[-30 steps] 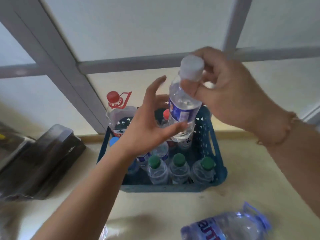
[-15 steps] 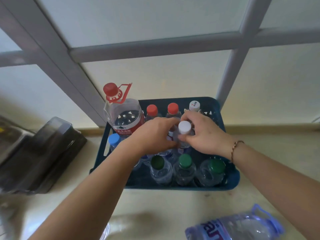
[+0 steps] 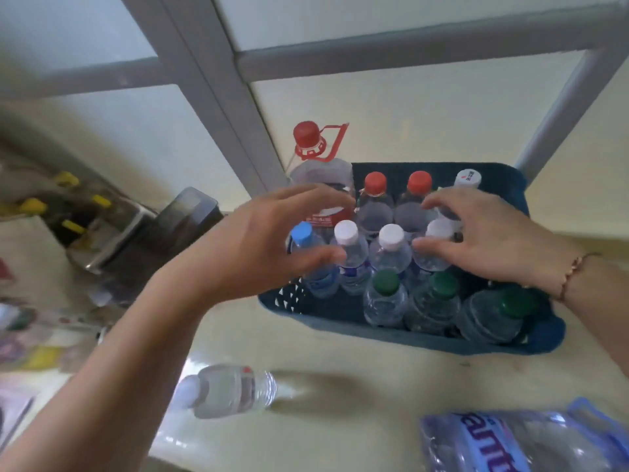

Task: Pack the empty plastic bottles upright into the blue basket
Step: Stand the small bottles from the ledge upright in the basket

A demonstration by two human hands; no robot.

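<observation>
**Basket nearly full, both hands spread over the bottles**

The blue basket [image 3: 503, 345] sits on the pale desk [image 3: 340, 379] against a frosted window. Its walls are perforated plastic with rounded corners. Inside, clear ribbed bottles stand upright in three rows. The back row holds a big jug [image 3: 323, 185] with a red cap and red carry handle, two red-capped bottles [image 3: 374, 206] and one white-capped bottle [image 3: 468, 180]. The middle row holds a blue-capped bottle [image 3: 306, 253] and three white-capped ones [image 3: 352, 257]. The front row holds three green-capped bottles [image 3: 384, 298].

The left hand [image 3: 258, 247] hovers at the basket's left side, its grip apart, thumb near the blue-capped bottle; whether it touches is unclear. The right hand [image 3: 493, 240] is over the right end of the middle row, fingers spread apart around a white cap, not clamped on it. A thin bracelet [image 3: 571, 274] circles that wrist.

On the desk in front, a small clear bottle [image 3: 231, 390] lies on its side, and a large crumpled blue-handled bottle [image 3: 524, 441] lies at the lower right.
</observation>
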